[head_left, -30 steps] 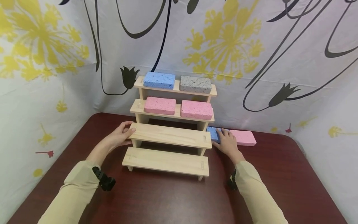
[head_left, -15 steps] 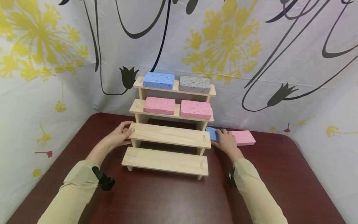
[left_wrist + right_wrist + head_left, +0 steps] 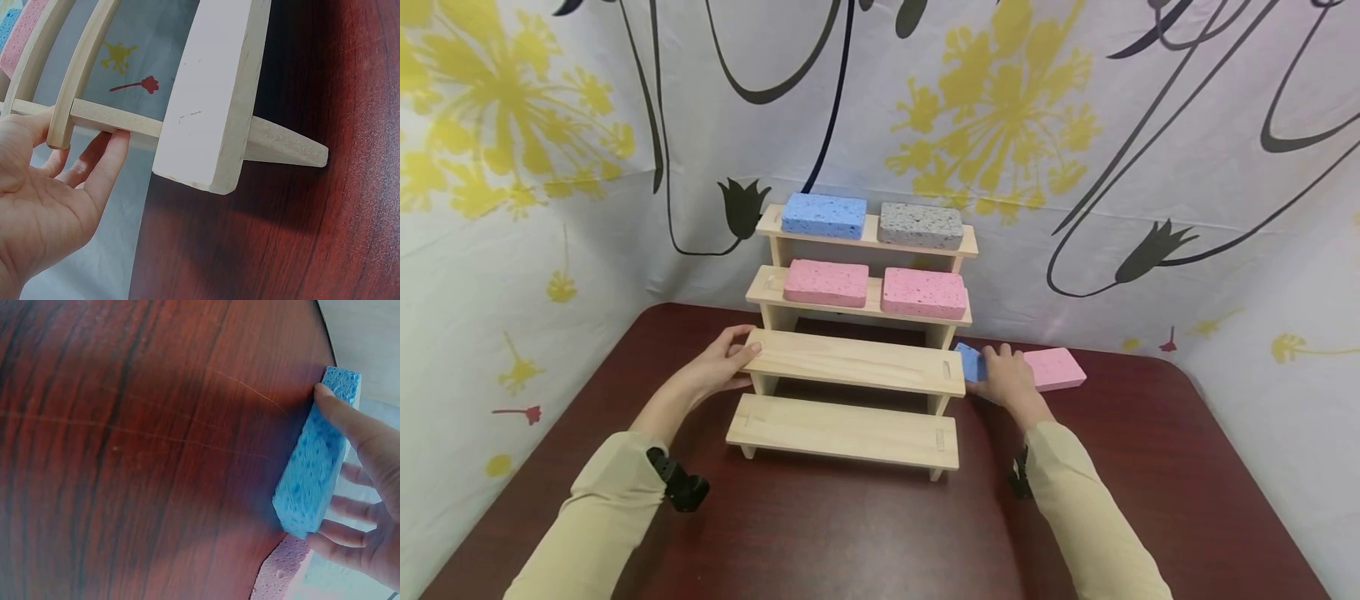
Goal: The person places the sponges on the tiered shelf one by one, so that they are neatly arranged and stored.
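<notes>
A four-tier wooden display stand (image 3: 853,360) stands on the table. My left hand (image 3: 717,367) holds the left end of its second-lowest shelf; in the left wrist view, the fingers (image 3: 112,164) curl under the wood. Behind the stand's right side, my right hand (image 3: 1009,385) grips a blue sponge (image 3: 315,456), thumb on one face and fingers on the other. The head view shows only part of that blue sponge (image 3: 972,363). A pink sponge (image 3: 1056,369) lies just right of the right hand.
On the top shelf sit another blue sponge (image 3: 824,215) and a grey sponge (image 3: 921,225). Two pink sponges, a left one (image 3: 826,283) and a right one (image 3: 924,292), occupy the shelf below. A patterned cloth (image 3: 880,100) hangs behind the dark red table (image 3: 850,542).
My right hand has gone from lying over the blue sponge to gripping it, and that sponge has tilted. The loose pink sponge has turned slightly. My left hand stays on the shelf.
</notes>
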Motion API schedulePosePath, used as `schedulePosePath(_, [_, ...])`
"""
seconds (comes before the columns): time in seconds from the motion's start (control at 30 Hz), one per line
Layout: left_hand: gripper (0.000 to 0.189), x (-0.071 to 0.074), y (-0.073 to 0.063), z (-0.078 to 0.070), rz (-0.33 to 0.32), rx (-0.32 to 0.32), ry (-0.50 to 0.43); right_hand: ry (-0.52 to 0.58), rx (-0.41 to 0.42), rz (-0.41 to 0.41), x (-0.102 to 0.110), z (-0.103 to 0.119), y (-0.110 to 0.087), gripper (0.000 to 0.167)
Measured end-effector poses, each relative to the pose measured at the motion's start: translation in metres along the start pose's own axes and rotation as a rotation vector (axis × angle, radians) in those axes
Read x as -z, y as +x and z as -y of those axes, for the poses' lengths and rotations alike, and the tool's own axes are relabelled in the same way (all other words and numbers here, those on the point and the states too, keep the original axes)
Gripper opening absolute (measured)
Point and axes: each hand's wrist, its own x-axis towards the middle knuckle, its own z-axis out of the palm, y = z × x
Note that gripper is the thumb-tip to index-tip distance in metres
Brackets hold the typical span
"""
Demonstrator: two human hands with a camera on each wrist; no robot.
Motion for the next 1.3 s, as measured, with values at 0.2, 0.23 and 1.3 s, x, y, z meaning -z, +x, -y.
schedulePosePath(0.2, [0.063,-0.001,0.000,0.000,-0.004,0.004,-0.004,0.074,-0.072,0.055,0.000,0.002,-0.004,0.083])
schedulePosePath(0.23, [0.063,-0.001,0.000,0.000,-0.005,0.005,-0.002,0.084,-0.079,0.055,-0.001,0.001,-0.005,0.084])
schedulePosePath(1.3, [0.061,-0.002,0.000,0.002,-0.011,-0.022,-0.036,0.598,0.051,0.077,0.006,-0.044,-0.050,0.081])
